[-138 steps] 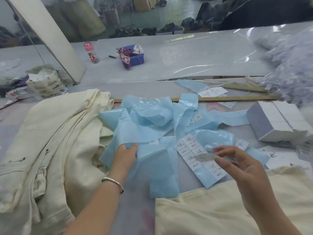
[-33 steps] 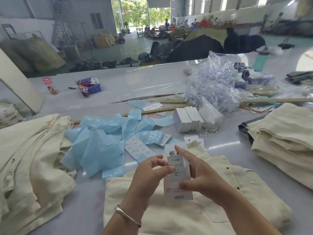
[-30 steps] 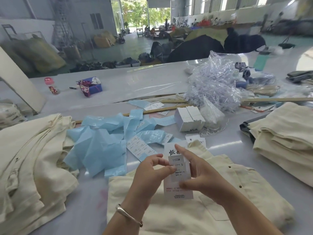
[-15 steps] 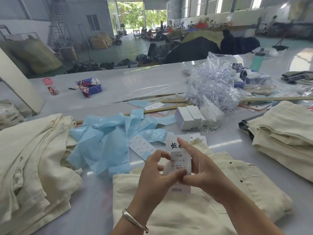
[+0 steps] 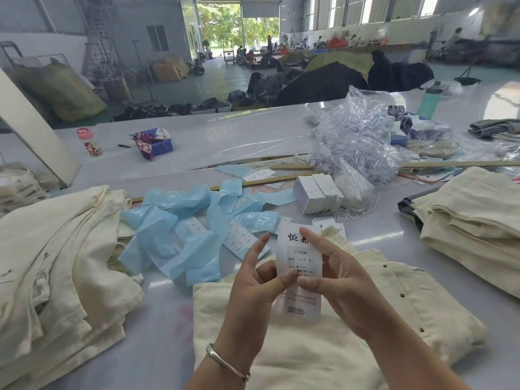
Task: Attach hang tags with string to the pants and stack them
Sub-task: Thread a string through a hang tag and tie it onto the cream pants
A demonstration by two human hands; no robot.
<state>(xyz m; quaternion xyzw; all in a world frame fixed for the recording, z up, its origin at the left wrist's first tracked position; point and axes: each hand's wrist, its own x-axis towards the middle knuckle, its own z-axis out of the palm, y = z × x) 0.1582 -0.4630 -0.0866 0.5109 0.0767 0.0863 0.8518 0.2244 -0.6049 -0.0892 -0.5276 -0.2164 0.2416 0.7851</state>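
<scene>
Both hands hold one white hang tag (image 5: 298,266) upright above the cream pants (image 5: 309,342) that lie flat on the near part of the surface (image 5: 168,319). The left hand (image 5: 253,288) pinches the tag's left edge with its thumb across the print. The right hand (image 5: 334,280) has its thumb on the front and its forefinger over the top corner. Half a second ago the left thumb sat lower and further over the tag; it has since slid toward the edge, and the tag stands a little higher. That looks like pressing a small sticker down or squaring the tag up, so the string step has probably not begun; no string shows on the tag.

The tag reads "1103#" under large black characters, with an "S" on the next line; the red and grey print lower down is too small to read.

More cream pants are piled at the left (image 5: 56,263) and stacked at the right (image 5: 472,229). Blue plastic strips (image 5: 168,229) carrying printed stickers lie just beyond the hands, and a white block of tags (image 5: 318,197) sits further off.
</scene>
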